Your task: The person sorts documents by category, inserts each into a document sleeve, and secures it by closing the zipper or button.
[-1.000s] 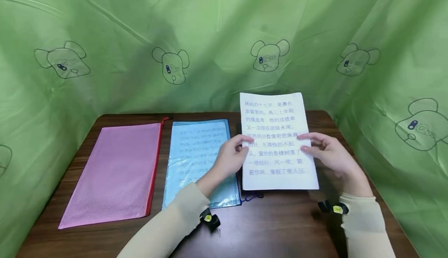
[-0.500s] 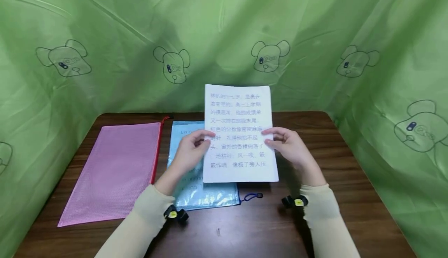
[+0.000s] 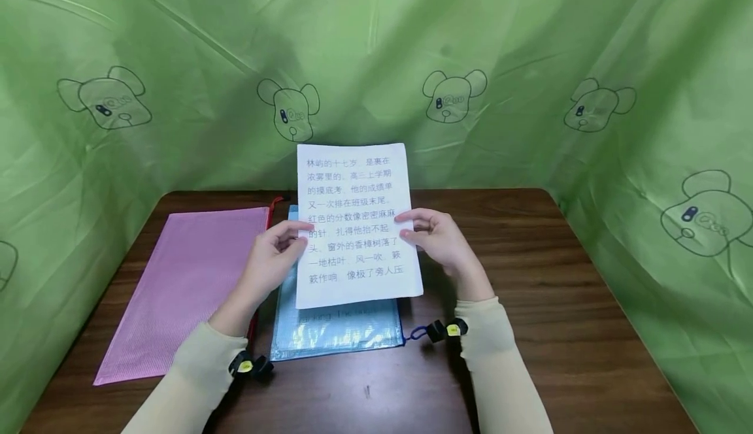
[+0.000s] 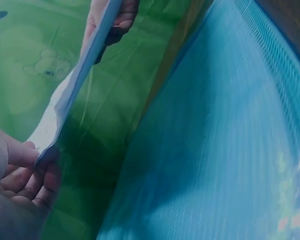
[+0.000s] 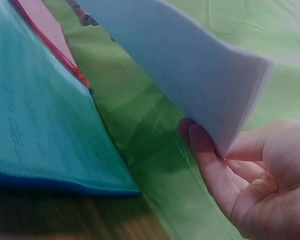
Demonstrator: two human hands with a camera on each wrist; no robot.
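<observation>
At the bench's left edge lies a pink pouch [image 3: 191, 290], flat, its near corner partly covered by a sleeve. Just beside it lies a blue pouch [image 3: 338, 329], mostly hidden behind the raised sheet; a printed page shows through it, too blurred to read. The left hand [image 3: 270, 267] pinches the paper sheet [image 3: 355, 225] at its left edge, thumb in front, fingers behind. The sheet stands upright above the bench's middle, printed side facing the person. The right hand [image 3: 438, 241] pinches its right edge likewise. In the right wrist view, the sheet's thick edge suggests several pages; the count is unclear.
</observation>
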